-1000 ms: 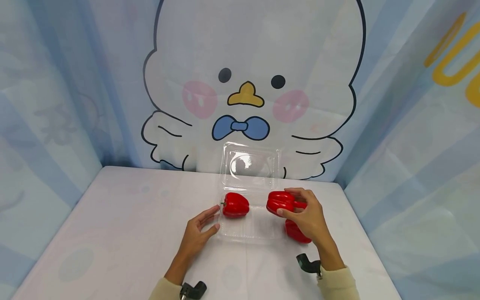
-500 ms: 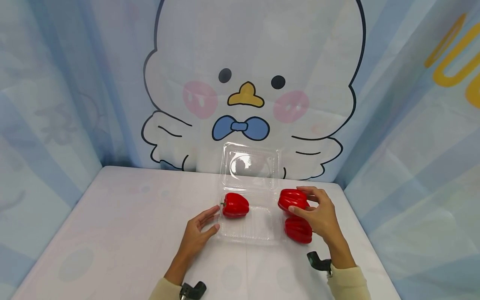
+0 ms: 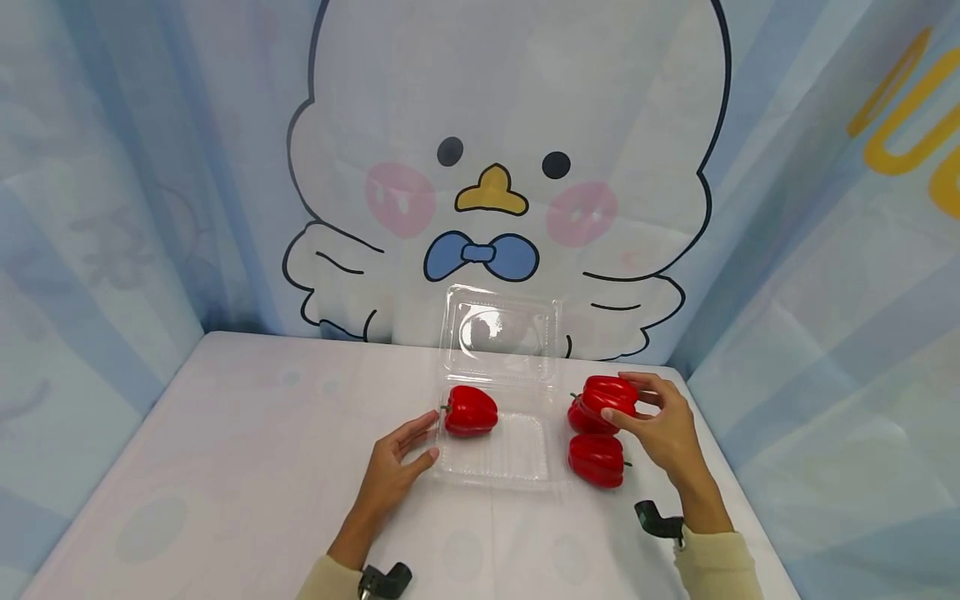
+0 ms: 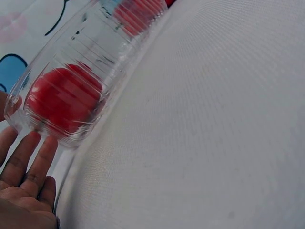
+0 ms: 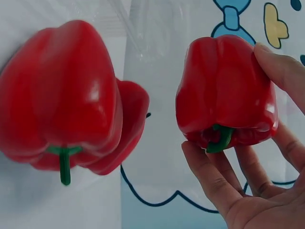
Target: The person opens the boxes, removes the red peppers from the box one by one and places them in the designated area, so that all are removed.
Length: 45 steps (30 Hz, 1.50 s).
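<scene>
Right wrist view alone shows the curled green stem (image 5: 220, 139) of the glossy bell pepper (image 5: 226, 90) my right hand (image 3: 663, 429) grips; my left hand (image 3: 388, 472), straight-fingered, touches the ridged plastic clamshell (image 3: 517, 454).

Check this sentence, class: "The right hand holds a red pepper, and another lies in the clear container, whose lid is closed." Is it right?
Not quite: the lid is open, as the head view shows. The right hand does hold a red pepper, and another pepper lies in the clear container.
</scene>
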Each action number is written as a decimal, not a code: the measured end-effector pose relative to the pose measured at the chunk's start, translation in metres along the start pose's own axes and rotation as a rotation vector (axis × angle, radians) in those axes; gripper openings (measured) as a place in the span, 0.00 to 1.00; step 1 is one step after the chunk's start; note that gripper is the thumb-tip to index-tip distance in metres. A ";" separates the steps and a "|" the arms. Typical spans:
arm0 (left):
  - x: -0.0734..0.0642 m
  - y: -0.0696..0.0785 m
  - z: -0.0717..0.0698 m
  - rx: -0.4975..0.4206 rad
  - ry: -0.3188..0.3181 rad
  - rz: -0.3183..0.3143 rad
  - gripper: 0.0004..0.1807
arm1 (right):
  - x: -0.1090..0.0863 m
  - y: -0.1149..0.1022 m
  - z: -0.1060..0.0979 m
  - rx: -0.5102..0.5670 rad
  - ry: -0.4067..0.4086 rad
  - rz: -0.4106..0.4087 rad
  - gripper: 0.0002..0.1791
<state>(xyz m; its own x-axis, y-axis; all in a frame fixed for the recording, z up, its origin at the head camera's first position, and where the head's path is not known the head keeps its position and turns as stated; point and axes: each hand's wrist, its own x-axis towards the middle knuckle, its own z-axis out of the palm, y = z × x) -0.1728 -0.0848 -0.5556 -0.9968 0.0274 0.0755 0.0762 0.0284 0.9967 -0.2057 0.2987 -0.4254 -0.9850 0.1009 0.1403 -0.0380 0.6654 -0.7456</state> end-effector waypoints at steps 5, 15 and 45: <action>0.000 0.000 0.000 -0.003 -0.002 0.001 0.30 | 0.003 0.013 -0.008 0.014 0.011 -0.015 0.40; 0.000 0.001 0.000 0.001 -0.005 0.007 0.30 | 0.009 0.034 -0.023 0.022 0.028 0.002 0.40; 0.000 0.000 0.000 0.003 -0.001 -0.002 0.30 | 0.027 0.082 -0.035 -0.034 0.036 0.086 0.42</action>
<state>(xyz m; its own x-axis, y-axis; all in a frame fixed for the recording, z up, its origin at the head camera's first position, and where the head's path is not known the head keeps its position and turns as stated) -0.1725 -0.0846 -0.5552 -0.9969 0.0286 0.0736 0.0745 0.0310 0.9967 -0.2294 0.3813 -0.4601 -0.9776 0.1848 0.1008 0.0526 0.6778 -0.7334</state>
